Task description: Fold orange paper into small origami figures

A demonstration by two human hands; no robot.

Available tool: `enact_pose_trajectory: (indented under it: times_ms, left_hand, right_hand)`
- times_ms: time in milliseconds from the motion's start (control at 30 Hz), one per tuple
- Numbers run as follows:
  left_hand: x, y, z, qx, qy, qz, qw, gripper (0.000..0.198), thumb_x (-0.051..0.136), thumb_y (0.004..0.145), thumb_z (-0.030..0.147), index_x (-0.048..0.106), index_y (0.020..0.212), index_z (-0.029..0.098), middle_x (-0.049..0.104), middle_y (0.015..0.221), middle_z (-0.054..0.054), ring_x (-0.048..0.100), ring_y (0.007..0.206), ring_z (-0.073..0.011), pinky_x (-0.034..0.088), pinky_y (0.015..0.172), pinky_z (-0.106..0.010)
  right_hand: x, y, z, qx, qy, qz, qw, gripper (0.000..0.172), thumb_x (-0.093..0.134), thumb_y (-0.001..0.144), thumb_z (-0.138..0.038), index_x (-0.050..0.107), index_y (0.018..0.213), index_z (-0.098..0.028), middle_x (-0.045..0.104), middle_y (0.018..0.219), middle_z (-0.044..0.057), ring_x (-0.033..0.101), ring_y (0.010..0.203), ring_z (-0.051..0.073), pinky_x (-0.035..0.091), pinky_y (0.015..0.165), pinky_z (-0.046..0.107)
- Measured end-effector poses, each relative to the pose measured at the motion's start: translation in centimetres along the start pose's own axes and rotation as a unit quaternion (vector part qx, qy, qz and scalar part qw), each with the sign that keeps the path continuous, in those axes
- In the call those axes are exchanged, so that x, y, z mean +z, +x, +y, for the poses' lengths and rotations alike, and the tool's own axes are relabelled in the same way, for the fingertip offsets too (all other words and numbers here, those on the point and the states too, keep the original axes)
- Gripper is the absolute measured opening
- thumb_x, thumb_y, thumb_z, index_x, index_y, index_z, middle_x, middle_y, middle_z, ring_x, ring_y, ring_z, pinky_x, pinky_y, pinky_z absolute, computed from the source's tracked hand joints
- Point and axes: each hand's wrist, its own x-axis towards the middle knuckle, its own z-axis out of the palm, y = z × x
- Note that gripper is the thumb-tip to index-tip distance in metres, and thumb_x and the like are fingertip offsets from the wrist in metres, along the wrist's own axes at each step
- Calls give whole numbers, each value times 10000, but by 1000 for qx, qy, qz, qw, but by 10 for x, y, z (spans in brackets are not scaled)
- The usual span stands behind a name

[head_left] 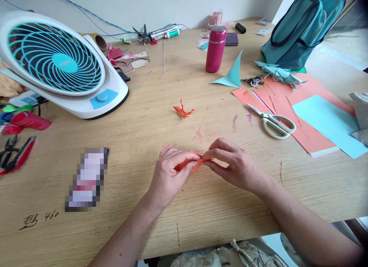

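A small piece of folded orange paper (pixel 197 166) is held between both hands, a little above the wooden table (pixel 138 144). My left hand (pixel 172 167) pinches its left part between thumb and fingers. From the other side, my right hand (pixel 230 161) grips the right tip with thumb and forefinger. The fingers cover much of the paper, so its full shape is hidden. Beyond the hands lies a small spiky figure of orange folded paper (pixel 183 110). White-handled scissors (pixel 276 123) rest to the right, on orange sheets (pixel 310 135).
A white and blue fan (pixel 66 64) stands at left, above a blurred-out phone (pixel 87 179). Farther back are a magenta flask (pixel 216 48), a folded teal paper (pixel 232 74), keys (pixel 253 81) and a teal bag (pixel 296 33). Light blue sheets (pixel 327 113) lie at right.
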Motion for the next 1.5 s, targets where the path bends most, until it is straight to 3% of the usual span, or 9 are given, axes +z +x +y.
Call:
enact_pose_trajectory:
  times_ms: [433, 567, 833, 967, 1133, 1267, 1367, 1500]
  left_hand:
    - [3, 0, 3, 33, 30, 5, 999, 86, 703, 870, 196, 735, 861, 275, 782, 868, 22, 686, 840, -186, 332, 1093, -464]
    - [3, 0, 4, 37, 42, 21, 998, 76, 689, 880, 202, 715, 835, 258, 774, 829, 22, 673, 810, -181, 367, 1054, -447]
    - [7, -1, 4, 11, 25, 32, 999, 81, 689, 876, 219, 714, 804, 247, 772, 829, 16, 670, 799, -182, 400, 1034, -441]
    - [8, 0, 5, -59, -45, 31, 997, 81, 681, 867, 230, 729, 801, 233, 769, 839, -12, 681, 803, -191, 509, 866, -364]
    - [6, 2, 3, -176, -153, 32, 972, 97, 686, 857, 272, 728, 819, 194, 776, 915, -39, 705, 855, -188, 535, 816, -304]
    - [10, 0, -4, -195, -218, 61, 954, 94, 683, 855, 267, 720, 886, 185, 767, 970, -49, 703, 894, -181, 541, 841, -298]
    - [19, -3, -6, -197, -286, 74, 935, 116, 680, 863, 268, 691, 946, 188, 753, 1041, -56, 698, 962, -179, 542, 883, -300]
    - [33, -8, 0, -187, -331, 74, 922, 124, 662, 884, 274, 671, 977, 193, 739, 1050, -57, 685, 1013, -185, 542, 928, -317]
  right_hand:
    - [-3, 5, -6, 5, -47, -59, 997, 161, 486, 1013, -212, 629, 949, -175, 602, 884, 76, 568, 774, 179, 458, 696, 312]
    - [-4, 6, -7, 5, -52, -51, 997, 155, 502, 1009, -235, 630, 939, -183, 602, 873, 72, 568, 760, 176, 453, 684, 306]
    - [-5, 6, -4, 22, -14, -37, 999, 160, 527, 993, -235, 638, 888, -190, 605, 858, 63, 574, 743, 166, 445, 665, 291]
    - [-8, 6, 0, 73, 51, -3, 996, 166, 591, 954, -235, 613, 796, -187, 588, 796, 34, 564, 705, 149, 433, 636, 274]
    - [-6, 6, 7, 196, 117, 94, 969, 270, 611, 955, -339, 595, 736, -182, 574, 730, 13, 525, 658, 134, 409, 597, 266]
    - [8, 6, 5, 243, 261, 59, 932, 310, 577, 963, -478, 650, 893, -185, 644, 794, 28, 576, 699, 146, 463, 613, 266]
    - [22, 8, -3, 239, 357, 32, 902, 333, 655, 903, -516, 648, 963, -188, 681, 883, 41, 627, 783, 161, 516, 685, 280]
    - [33, 10, -12, 262, 352, 67, 896, 370, 641, 897, -550, 631, 876, -181, 664, 816, 35, 613, 748, 160, 521, 686, 294]
